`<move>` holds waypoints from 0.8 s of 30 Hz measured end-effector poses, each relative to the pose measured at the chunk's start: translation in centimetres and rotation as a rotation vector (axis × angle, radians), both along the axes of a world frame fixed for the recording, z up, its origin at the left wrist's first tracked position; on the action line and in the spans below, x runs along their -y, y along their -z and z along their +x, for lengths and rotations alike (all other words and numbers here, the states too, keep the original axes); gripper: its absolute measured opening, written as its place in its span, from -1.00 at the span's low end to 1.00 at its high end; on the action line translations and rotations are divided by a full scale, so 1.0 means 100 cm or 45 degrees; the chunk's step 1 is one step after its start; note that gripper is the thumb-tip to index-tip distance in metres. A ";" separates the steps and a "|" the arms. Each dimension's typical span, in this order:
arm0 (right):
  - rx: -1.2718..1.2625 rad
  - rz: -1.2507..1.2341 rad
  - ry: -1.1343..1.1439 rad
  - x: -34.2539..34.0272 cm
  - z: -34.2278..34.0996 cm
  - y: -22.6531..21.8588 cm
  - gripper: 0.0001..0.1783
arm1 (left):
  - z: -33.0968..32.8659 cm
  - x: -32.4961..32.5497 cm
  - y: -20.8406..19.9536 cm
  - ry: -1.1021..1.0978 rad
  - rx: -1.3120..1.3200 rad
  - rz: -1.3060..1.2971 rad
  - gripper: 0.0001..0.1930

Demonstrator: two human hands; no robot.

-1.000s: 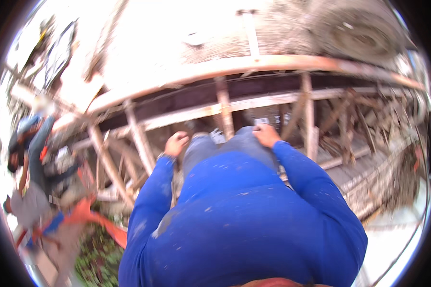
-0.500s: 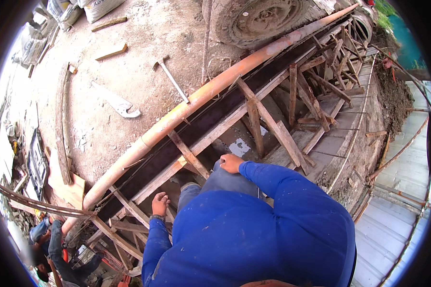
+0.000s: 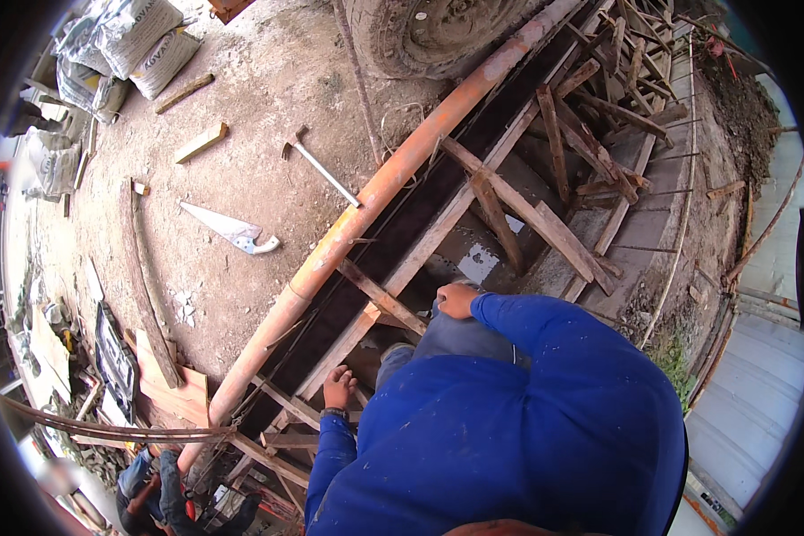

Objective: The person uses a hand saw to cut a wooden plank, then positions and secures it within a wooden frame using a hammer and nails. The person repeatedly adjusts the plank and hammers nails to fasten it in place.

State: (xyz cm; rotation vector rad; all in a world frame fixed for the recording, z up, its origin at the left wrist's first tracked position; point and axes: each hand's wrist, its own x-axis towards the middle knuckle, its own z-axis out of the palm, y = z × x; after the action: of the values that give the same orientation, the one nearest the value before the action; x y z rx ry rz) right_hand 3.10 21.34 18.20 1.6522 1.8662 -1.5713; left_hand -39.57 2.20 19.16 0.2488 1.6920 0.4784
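My left hand [image 3: 339,387] hangs over the wooden braces beside my leg. Its fingers are loosely bent and slightly apart, with nothing visible between them. At my right knee, my right hand [image 3: 456,300] rests closed against the grey trousers [image 3: 463,336]; whatever its fingers may hold is hidden. Below my hands runs a narrow trench framed with timber braces [image 3: 384,299]. A hammer [image 3: 326,174] with a pale handle leans on the long orange pipe [image 3: 330,244] beyond it. On the dirt farther left lies a handsaw [image 3: 232,229].
A muddy wheel [image 3: 438,36] stands at the far side. Filled sacks [image 3: 138,40] are piled at upper left. Planks [image 3: 147,286] lie on the ground. Another person [image 3: 165,487] is at lower left. Slanting struts [image 3: 545,237] cross the trench; metal sheets [image 3: 746,384] lie at right.
The whole view has shifted, so pipe, saw and my body sit farther right and lower. Both hands keep nearly the same pose, the right one still at my knee.
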 end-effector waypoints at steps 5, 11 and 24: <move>-0.002 -0.046 0.029 -0.007 -0.006 -0.010 -0.71 | -0.005 -0.016 -0.003 0.022 -0.036 -0.021 -0.67; -0.008 -0.028 0.036 -0.005 -0.002 -0.003 -0.71 | -0.004 -0.039 -0.009 0.103 -0.051 -0.010 -0.68; -0.033 -0.052 0.128 -0.006 0.001 0.005 -0.72 | -0.003 -0.060 -0.011 0.155 -0.052 -0.007 -0.67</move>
State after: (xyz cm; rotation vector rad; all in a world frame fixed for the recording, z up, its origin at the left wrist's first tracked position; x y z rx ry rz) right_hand 3.15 21.94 17.72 1.7408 1.7769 -1.6658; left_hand -39.89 8.23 20.26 0.3574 1.7062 0.3808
